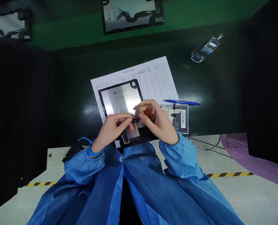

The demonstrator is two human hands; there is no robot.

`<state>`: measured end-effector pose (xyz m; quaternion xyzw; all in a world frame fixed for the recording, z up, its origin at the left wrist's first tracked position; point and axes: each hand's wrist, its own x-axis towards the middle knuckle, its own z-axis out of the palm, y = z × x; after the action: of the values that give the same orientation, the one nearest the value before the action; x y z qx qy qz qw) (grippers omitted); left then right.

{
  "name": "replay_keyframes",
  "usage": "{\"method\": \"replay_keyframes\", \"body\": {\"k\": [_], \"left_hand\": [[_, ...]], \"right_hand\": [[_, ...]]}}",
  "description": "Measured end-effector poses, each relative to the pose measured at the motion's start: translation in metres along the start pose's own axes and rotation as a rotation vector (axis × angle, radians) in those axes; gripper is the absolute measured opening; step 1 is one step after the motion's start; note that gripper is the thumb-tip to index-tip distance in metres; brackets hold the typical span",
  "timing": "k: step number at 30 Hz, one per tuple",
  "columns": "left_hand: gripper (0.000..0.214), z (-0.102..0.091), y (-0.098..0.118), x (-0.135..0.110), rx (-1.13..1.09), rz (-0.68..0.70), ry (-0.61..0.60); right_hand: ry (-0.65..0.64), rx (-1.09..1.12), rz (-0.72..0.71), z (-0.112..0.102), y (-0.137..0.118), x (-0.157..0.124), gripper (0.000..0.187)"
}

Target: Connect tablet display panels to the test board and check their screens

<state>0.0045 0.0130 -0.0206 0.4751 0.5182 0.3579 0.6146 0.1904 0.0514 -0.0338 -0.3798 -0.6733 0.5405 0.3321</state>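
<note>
Display panel point(116, 103) is laid back-up; handling appears unfinished: our left hand point(113, 127) pinches a black piece point(135, 121); we cannot tell whether our right hand point(161, 122) grips anything.

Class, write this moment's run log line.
left hand: pinching small black strip | right hand: beside strip, grip unclear | beneath: black-framed silver rectangular panel

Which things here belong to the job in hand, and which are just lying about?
Likely in the job:
flat silver-backed panel with black frame
small black strip at the left hand
black rectangular labelled module beside the right hand (possibly)

Likely lying about:
slim blue pen
white printed paper form
shiny silver device, upper right
second black-framed panel, top centre
</note>
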Motion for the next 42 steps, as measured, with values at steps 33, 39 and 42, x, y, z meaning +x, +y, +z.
{"method": "replay_keyframes", "body": {"k": [33,39,42], "left_hand": [[0.021,0.005,-0.001,0.003,-0.104,0.103,0.031],[0.022,0.007,-0.003,0.001,0.019,0.089,0.1],[0.017,0.009,-0.005,0.0,0.14,0.129,0.181]], "right_hand": [[-0.221,-0.177,-0.003,-0.004,-0.01,-0.004,0.036],[-0.229,-0.159,-0.012,-0.002,-0.011,-0.004,0.035],[-0.237,-0.162,-0.005,-0.001,-0.011,-0.004,0.035]]}}
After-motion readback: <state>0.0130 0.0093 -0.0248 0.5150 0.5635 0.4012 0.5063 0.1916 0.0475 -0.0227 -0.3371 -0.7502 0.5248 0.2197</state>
